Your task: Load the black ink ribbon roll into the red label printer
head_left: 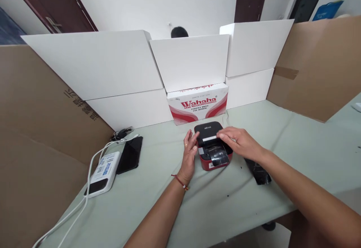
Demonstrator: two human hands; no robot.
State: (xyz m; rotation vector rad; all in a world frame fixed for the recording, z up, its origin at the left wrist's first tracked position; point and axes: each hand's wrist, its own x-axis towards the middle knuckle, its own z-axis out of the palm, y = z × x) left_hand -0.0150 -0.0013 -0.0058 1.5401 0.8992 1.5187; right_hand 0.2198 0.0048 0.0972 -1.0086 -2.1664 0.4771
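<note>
A small red and black label printer (212,151) sits in the middle of the pale green table (296,146), its black lid raised at the back. My left hand (189,157) rests against the printer's left side, fingers stretched along it. My right hand (239,142) lies over the printer's top right, fingertips touching a white strip at the lid's edge. A red string bracelet circles my left wrist.
A white power bank (103,172) with a white cable and a black phone (130,154) lie at the left. A black object (258,172) lies under my right forearm. White and brown cardboard panels wall the table, with a Wahaha box (197,103) behind the printer. A person's head shows beyond.
</note>
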